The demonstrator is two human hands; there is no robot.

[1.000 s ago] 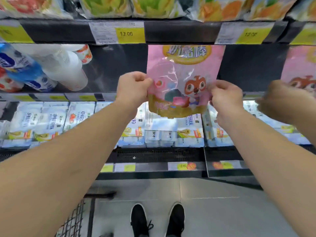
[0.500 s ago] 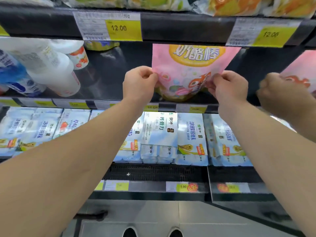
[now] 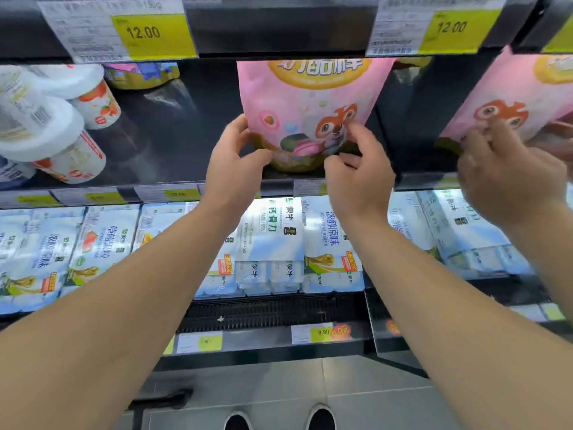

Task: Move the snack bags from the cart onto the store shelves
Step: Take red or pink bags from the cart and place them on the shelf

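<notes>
At upper centre of the frame, the pink snack bag [image 3: 313, 113] stands upright on the dark shelf [image 3: 279, 183], its base just behind the front lip. The left hand [image 3: 235, 162] grasps its lower left edge; the right hand [image 3: 359, 169] hovers at its lower right corner with fingers loosely curled, and I cannot tell whether they touch. Bare shelf lies left of the bag, as far as the white cups [image 3: 59, 135].
</notes>
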